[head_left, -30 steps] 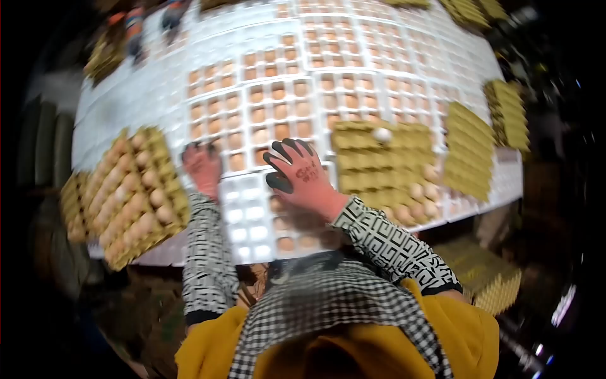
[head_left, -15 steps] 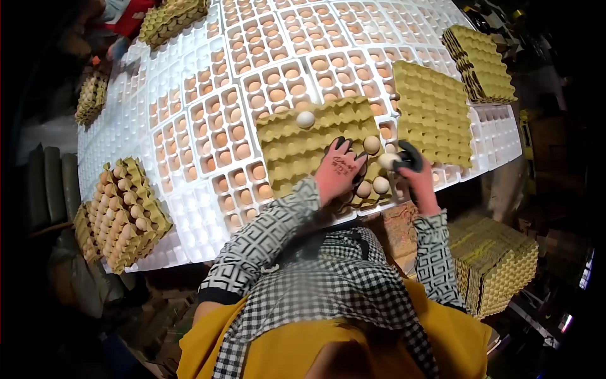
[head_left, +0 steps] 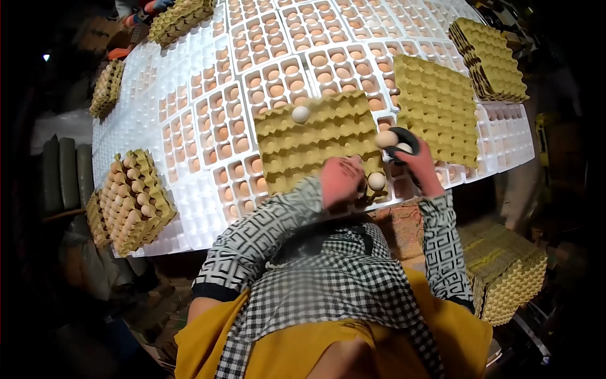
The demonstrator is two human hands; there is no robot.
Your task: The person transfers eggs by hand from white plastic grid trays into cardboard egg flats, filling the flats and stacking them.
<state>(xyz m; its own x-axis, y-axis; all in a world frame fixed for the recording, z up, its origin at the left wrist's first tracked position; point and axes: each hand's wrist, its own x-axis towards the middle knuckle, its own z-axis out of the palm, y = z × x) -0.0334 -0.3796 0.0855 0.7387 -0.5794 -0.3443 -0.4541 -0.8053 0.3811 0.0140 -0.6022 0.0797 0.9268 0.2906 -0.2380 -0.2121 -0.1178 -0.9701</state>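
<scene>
My right hand [head_left: 416,163], in a pink glove with dark fingertips, is closed around two eggs just off the right edge of a pulp egg tray. One is a brown egg [head_left: 386,139]; a paler egg [head_left: 404,149] sits deeper in the fingers. Over the lower right part of the pulp egg tray [head_left: 309,142] is my left hand [head_left: 343,180], its fingers curled under; what they hold is hidden. Beside it a single egg [head_left: 377,181] rests in the tray's corner. A whitish egg [head_left: 301,114] lies near the tray's top edge.
White plastic trays [head_left: 218,126] with brown eggs cover the table. Another pulp tray [head_left: 437,110] lies to the right, with a stack [head_left: 489,60] behind. Egg-filled pulp trays [head_left: 132,202] stand at the left. A co-worker's gloved hand [head_left: 158,6] shows at the top left.
My right hand has risen slightly and now holds two eggs where one showed before. My left hand has drawn down and curled. Fewer eggs show in the tray's lower right.
</scene>
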